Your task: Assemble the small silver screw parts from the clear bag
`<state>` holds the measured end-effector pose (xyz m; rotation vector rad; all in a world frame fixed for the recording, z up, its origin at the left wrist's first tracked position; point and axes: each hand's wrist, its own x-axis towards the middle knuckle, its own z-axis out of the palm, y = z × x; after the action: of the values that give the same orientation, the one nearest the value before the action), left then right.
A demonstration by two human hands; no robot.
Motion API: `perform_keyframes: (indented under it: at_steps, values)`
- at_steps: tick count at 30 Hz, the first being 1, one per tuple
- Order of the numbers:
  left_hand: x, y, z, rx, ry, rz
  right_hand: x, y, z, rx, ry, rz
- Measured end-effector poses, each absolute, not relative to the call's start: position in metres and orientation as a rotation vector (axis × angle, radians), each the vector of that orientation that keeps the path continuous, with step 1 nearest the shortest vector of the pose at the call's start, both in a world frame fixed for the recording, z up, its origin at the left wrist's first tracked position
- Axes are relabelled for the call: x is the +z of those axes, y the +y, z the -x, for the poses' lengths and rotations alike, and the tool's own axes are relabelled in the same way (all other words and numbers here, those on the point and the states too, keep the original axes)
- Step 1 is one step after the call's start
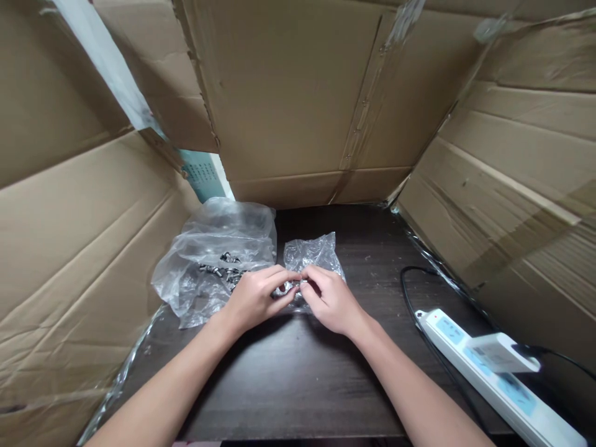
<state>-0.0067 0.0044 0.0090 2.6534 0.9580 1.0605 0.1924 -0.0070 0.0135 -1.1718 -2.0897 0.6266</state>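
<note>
My left hand (261,297) and my right hand (331,299) meet fingertip to fingertip over the table, both in a pinch. A tiny shiny piece seems to show between the fingertips, too small to name. Just behind and beneath the fingers lies a small clear plastic bag (314,249), crumpled. To the left, a larger clear plastic bag (218,226) is spread out. Several small dark and silver metal parts (228,271) lie in or on it, like screws or fittings; the left hand partly covers them.
Cardboard walls (298,93) enclose the dark wooden table (288,372) at the back and both sides. On the right lies a white power strip (503,385) with a white plug adapter (503,352) and a black cable (407,292). A printed teal sheet (203,174) shows through a gap.
</note>
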Motion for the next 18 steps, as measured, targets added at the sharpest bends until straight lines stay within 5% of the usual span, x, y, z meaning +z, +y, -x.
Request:
perform_keyframes:
  at_steps: [18]
  values:
    - [0.01,0.0043,0.0064,1.151,0.955,-2.696,0.014,-0.0052,-0.193,0.666,-2.099,1.181]
